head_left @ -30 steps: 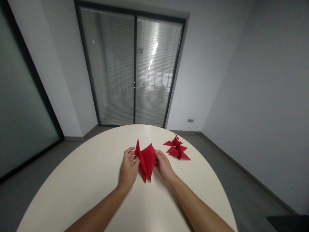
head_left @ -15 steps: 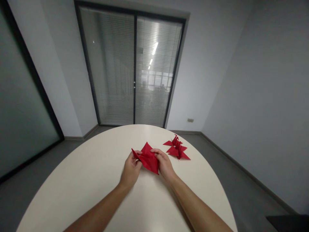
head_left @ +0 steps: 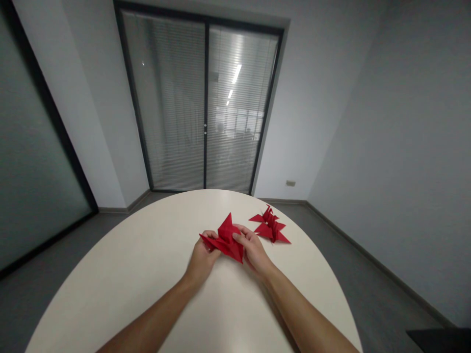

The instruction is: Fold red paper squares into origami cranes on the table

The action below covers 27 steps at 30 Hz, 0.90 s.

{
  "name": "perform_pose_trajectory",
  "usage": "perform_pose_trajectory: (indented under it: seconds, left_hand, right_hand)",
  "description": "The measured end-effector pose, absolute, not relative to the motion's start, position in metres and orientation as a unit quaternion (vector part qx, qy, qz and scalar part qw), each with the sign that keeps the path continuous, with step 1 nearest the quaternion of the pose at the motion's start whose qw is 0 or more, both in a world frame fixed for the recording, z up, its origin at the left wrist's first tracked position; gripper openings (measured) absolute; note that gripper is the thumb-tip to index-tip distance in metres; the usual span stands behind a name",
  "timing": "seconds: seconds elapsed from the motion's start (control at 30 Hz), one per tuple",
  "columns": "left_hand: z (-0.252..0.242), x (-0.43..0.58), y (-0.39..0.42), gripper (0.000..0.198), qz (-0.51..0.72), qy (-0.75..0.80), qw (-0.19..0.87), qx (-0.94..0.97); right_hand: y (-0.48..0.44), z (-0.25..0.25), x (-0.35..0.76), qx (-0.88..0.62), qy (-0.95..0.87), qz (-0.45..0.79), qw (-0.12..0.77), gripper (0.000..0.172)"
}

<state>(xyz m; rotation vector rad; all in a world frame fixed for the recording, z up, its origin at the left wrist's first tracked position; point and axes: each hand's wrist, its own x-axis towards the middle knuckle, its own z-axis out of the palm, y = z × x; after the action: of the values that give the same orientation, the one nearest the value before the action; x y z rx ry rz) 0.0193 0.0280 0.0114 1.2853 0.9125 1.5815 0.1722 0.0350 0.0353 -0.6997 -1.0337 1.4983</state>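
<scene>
A sheet of red folded paper (head_left: 227, 241) is held between my two hands above the table, partly opened, with one pointed flap standing up. My left hand (head_left: 203, 254) is closed on its left corner, thumb in front and fingers mostly behind. On the other side, my right hand (head_left: 252, 247) pinches the right part, its thumb pressed on the near face. Just beyond my right hand lie red origami cranes (head_left: 271, 229), close together on the table.
The round cream table (head_left: 147, 264) spreads under both arms. Behind it are glass doors (head_left: 206, 108) with blinds and dark frames. A wall socket (head_left: 290, 183) sits low on the far wall. A dark object (head_left: 441, 339) shows at the lower right edge.
The paper's upper flap has risen and shifted slightly right. My right thumb has moved onto the near face of the paper. The cranes have stayed put.
</scene>
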Motion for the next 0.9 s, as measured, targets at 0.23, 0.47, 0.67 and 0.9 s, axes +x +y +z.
perform_pose_trajectory:
  seconds: [0.23,0.47,0.67,0.9]
  left_hand:
    - [0.014,0.02,0.027,0.018,0.644,0.36,0.437,0.515]
    - [-0.002,0.015,0.039,0.007,0.646,0.362,0.468,0.482]
    - [0.002,0.009,0.04,0.018,0.658,0.358,0.455,0.481]
    - [0.002,0.006,0.041,0.016,0.669,0.363,0.429,0.487]
  right_hand:
    - [0.032,0.035,0.173,-0.316,-0.466,0.632,0.532,0.031]
    - [0.039,0.027,0.172,-0.334,-0.471,0.622,0.528,0.032]
    - [0.043,0.024,0.171,-0.305,-0.505,0.591,0.55,0.025]
    - [0.038,0.029,0.17,-0.272,-0.451,0.607,0.595,0.022]
